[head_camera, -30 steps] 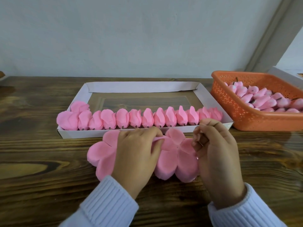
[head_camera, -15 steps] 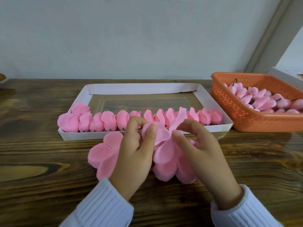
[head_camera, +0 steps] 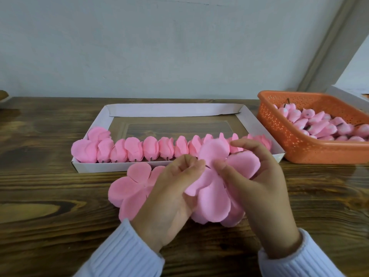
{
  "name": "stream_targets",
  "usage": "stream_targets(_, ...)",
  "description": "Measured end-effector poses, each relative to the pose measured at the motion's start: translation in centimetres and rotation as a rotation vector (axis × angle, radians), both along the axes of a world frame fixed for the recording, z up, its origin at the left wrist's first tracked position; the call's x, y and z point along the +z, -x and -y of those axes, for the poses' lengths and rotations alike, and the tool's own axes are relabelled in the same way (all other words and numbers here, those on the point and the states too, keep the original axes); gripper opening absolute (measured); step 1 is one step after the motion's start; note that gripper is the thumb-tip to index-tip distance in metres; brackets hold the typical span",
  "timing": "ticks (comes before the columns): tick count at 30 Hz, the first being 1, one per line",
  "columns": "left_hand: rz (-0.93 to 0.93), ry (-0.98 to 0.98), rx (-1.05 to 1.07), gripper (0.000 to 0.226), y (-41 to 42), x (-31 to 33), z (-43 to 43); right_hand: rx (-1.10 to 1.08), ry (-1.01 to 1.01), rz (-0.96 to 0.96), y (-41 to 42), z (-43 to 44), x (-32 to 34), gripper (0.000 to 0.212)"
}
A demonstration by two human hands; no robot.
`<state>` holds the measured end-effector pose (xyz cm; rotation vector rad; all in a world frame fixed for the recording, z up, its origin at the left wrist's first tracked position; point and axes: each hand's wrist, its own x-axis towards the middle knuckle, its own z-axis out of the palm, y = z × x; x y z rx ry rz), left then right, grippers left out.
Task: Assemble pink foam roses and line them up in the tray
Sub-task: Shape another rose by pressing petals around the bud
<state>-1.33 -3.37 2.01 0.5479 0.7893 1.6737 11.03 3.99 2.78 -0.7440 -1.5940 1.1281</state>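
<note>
At frame centre your left hand (head_camera: 169, 196) and right hand (head_camera: 261, 188) pinch the petal sheet (head_camera: 213, 198) with curled fingers (head_camera: 187, 166), raised off the worktop (head_camera: 50, 196) before the tray (head_camera: 119, 168), probably to separate one layer.

The table (head_camera: 50, 196) is dark wood with bold grain and a glossy varnish. The tray (head_camera: 173, 109) is matt white card, and its floor looks like clear, shiny film. The roses (head_camera: 135, 148) and petals (head_camera: 213, 198) are pink foam, matt and faintly grainy. The basket (head_camera: 279, 126) on the right is perforated orange plastic with a dull sheen. The sleeves (head_camera: 123, 254) are pale ribbed knit. The far wall (head_camera: 159, 47) is matt.
</note>
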Motion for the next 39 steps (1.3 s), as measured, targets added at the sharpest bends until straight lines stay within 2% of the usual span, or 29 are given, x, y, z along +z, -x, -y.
stream_targets(2, 0.078, 0.006, -0.057, 0.068, 0.2, 0.1, 0.2, 0.004, 0.026, 0.009, -0.1, 0.0, 0.0, 0.034)
stream_targets(3, 0.12, 0.003, -0.086, 0.072, 0.3, 0.1, 0.2, 0.029, 0.043, -0.002, -0.1, 0.0, 0.0, 0.033)
stream_targets(8, 0.245, 0.079, -0.165, 0.06, 0.8, -0.3, -0.1, 0.072, 0.039, -0.003, -0.2, 0.3, 0.2, 0.03)
stream_targets(10, 0.209, 0.059, -0.227, 0.032, 1.0, -0.4, 0.0, 0.045, -0.033, 0.04, -0.1, 0.5, 0.2, 0.032)
stream_targets(12, 0.161, 0.039, -0.289, 0.017, 0.8, -0.3, 0.2, 0.017, -0.094, 0.098, 0.1, 0.7, 0.2, 0.036)
stream_targets(16, 0.06, 0.024, -0.324, 0.013, 0.6, -0.3, 0.4, 0.03, -0.124, 0.157, 0.3, 0.8, 0.1, 0.03)
stream_targets(20, 0.083, 0.107, -0.238, 0.034, 0.5, -0.8, 0.1, 0.029, -0.045, 0.138, 0.2, 0.8, 0.8, 0.029)
stream_targets(22, 0.039, 0.12, -0.2, 0.028, 0.6, -0.6, 0.1, 0.0, -0.023, 0.11, -0.4, 0.3, 1.6, 0.041)
stream_targets(24, -0.065, 0.129, -0.199, 0.018, 0.8, -0.4, 0.1, -0.062, -0.034, 0.126, -1.4, -1.0, 3.0, 0.034)
stream_targets(27, -0.161, 0.264, -0.115, 0.013, 1.3, -1.0, 0.0, -0.152, -0.138, 0.306, -3.5, -5.0, 5.6, 0.01)
stream_targets(31, -0.113, 0.076, -0.084, 0.029, 0.7, -0.2, 0.2, -0.376, -0.321, 0.738, -7.2, -14.9, 8.1, 0.002)
stream_targets(34, -0.133, 0.03, -0.127, 0.029, 0.6, -0.1, 0.4, -0.463, -0.198, 1.196, -10.9, -22.4, 8.2, 0.017)
stream_targets(37, -0.173, 0.148, -0.086, 0.03, 0.8, -0.4, 0.0, -0.516, -0.038, 1.366, -13.9, -25.9, 6.6, 0.027)
stream_targets(39, -0.192, 0.243, -0.107, 0.017, 1.2, -1.5, 0.2, -0.483, 0.013, 1.425, -15.0, -26.6, 5.7, 0.028)
